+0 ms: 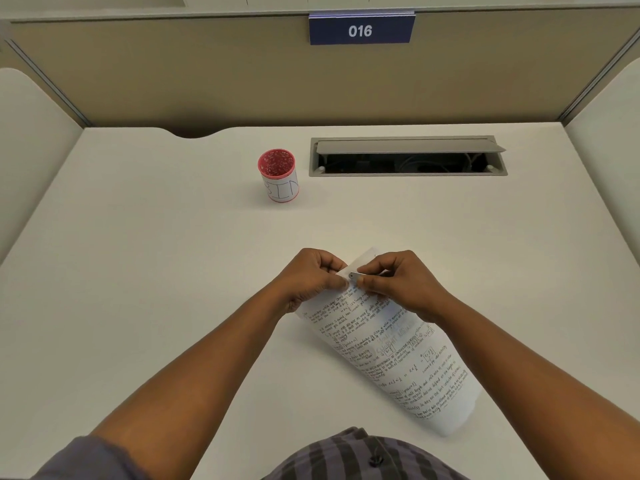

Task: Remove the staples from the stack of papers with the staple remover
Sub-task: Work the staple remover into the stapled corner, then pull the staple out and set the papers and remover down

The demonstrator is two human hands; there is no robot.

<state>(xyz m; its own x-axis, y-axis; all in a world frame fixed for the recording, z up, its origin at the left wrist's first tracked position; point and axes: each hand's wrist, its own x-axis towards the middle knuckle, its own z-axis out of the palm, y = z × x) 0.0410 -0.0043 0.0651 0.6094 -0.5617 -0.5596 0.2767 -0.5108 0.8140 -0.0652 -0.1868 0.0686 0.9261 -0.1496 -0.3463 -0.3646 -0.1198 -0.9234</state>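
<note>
The stack of papers (388, 348) lies slantwise on the desk (173, 271) just in front of the person, its far corner lifted between the two hands and its near end resting flat by the desk's edge. The sheets are covered in handwriting and curl up a little toward the hands.

At that raised corner the left hand (311, 277) pinches the paper's edge, fingers curled in and the thumb pressing against the sheet. The right hand (401, 282) pinches a small grey metal piece, evidently the staple remover (356, 275), with its tip right at the paper beside the left thumb. The staple itself is too small to make out, so whether it is already hooked cannot be told.

The step in hand appears to be working the remover under a staple at the corner. The next move probably calls for a steady hold by the left hand while the right levers or pulls gently, so the paper does not tear.

Farther back, well apart from the hands, stands a red mesh cup (278, 174) wrapped in a label reading "BIN", likely meant for pulled staples. Beside it is an open cable hatch (408, 157) in the desk, and on the partition behind hangs a blue sign (360, 29) marked 016.
</note>
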